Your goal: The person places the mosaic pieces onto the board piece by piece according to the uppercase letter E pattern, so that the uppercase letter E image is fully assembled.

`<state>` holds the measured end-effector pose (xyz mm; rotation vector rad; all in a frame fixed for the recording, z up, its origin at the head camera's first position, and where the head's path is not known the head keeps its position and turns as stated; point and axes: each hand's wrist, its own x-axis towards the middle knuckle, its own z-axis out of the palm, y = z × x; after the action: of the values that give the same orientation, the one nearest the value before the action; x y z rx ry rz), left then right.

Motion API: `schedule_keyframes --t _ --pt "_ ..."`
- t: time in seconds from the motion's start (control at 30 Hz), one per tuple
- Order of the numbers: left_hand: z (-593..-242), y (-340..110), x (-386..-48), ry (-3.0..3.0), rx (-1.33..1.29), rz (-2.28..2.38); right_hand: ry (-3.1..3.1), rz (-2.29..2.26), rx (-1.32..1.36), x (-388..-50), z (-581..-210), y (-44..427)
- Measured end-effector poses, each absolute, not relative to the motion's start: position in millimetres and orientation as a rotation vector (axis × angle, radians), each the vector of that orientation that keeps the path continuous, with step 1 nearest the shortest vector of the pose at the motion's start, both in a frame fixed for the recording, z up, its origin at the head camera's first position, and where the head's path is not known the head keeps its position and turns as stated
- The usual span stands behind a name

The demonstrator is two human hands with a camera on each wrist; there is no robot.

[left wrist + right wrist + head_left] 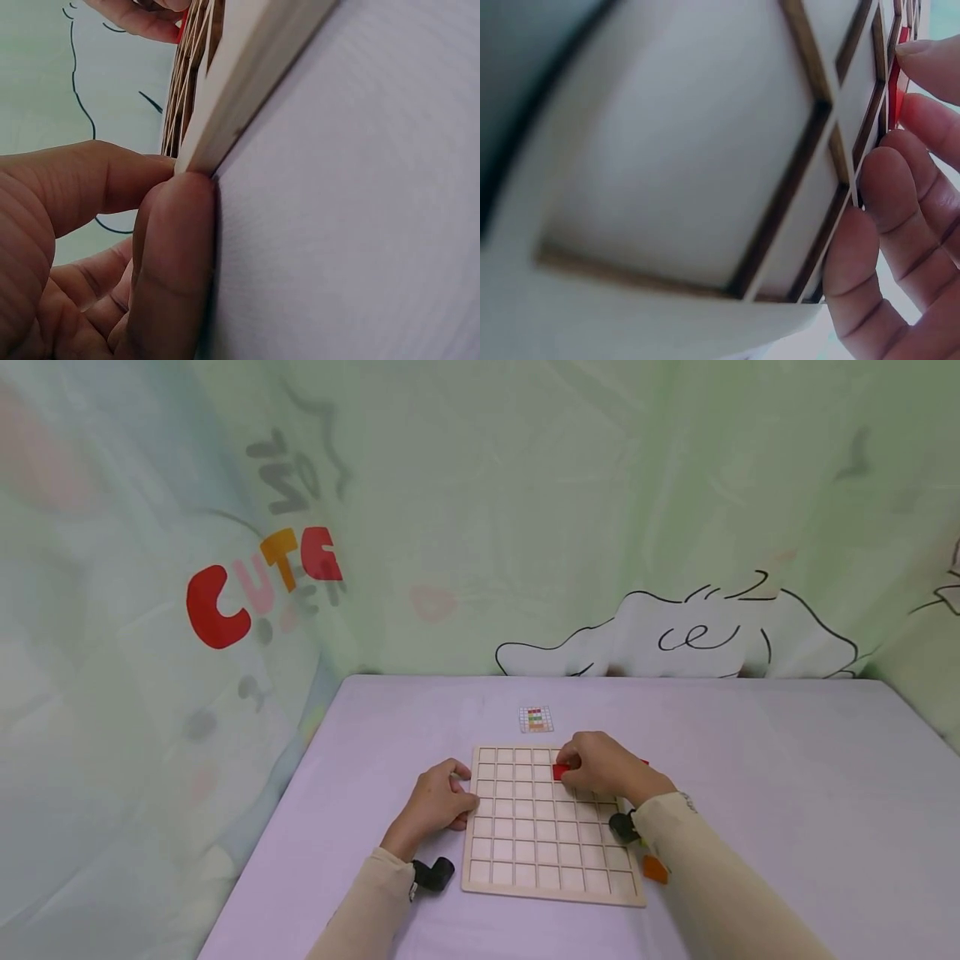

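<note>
A wooden grid board (555, 895) lies flat on the table. The left hand (435, 797) pinches the board's left edge between thumb and fingers; in the left wrist view the thumb and a finger of this hand (97, 240) meet at the board's rim (217, 112). Over the upper right part of the grid, the right hand (603, 767) pinches a red square tile (560, 772) at a cell in the second row. The right wrist view has the red tile (898, 82) between thumb and index finger of the right hand (907, 225), other fingers against the grid.
Behind the board lies a small card (536, 719) with a coloured grid pattern. An orange piece (655, 869) sits by the board's lower right corner, with a yellow-green bit beside the right wrist. A printed curtain (450, 527) hangs behind the table.
</note>
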<state>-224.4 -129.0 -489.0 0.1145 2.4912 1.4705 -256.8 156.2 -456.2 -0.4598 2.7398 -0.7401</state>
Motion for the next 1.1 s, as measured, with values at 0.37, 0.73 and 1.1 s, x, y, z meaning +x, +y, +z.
schedule_keyframes --t 0.37,0.73,1.1 --pt "-490.4 -126.9 -224.4 2.507 0.101 1.450 2.760 -0.751 -0.479 -255.5 -458.6 157.7" --pt "-490.5 -125.7 -221.4 2.517 0.124 1.462 2.762 -0.730 -0.469 -251.9 -454.5 157.5" --pt "-492.4 -127.5 -222.8 2.501 0.098 1.466 2.875 -0.889 -0.279 -243.7 -447.5 210.4"
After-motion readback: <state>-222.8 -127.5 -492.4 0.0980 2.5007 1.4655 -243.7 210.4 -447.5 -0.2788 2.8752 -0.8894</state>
